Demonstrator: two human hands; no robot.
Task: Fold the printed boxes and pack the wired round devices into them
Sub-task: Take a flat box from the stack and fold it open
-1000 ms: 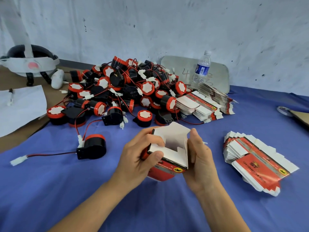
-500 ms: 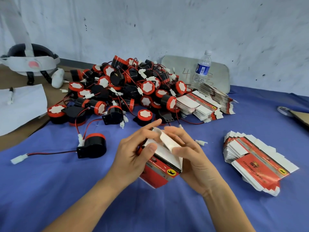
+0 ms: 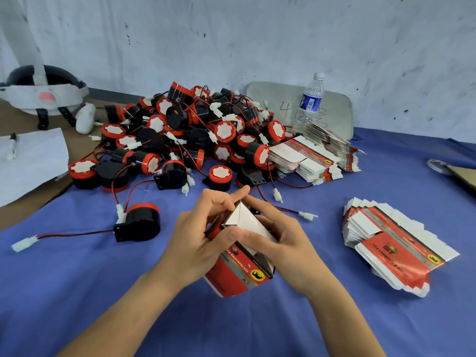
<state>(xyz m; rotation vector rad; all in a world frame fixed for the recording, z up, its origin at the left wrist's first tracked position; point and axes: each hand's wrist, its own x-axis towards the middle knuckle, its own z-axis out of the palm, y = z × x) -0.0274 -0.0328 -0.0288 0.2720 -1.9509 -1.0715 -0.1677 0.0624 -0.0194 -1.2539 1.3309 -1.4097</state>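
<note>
Both left hand [image 3: 198,243] and right hand [image 3: 286,243] grip the red printed cardboard box [image 3: 239,276]; nearest black round wired device [image 3: 140,222] sits left of the left fingers [image 3: 224,197].

Packing workshop: heaped buzzers [image 3: 185,135], flat box stacks [image 3: 394,240], scuffed wall [image 3: 257,34].

Your left hand [image 3: 198,243] and right hand [image 3: 280,240] cover the box [image 3: 237,276] top, its inside unseen, print unreadable, paper [image 3: 28,163] cut by left edge

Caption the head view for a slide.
Left hand and right hand hold a printed box, pressing its flap, near heaped wired round devices.
</note>
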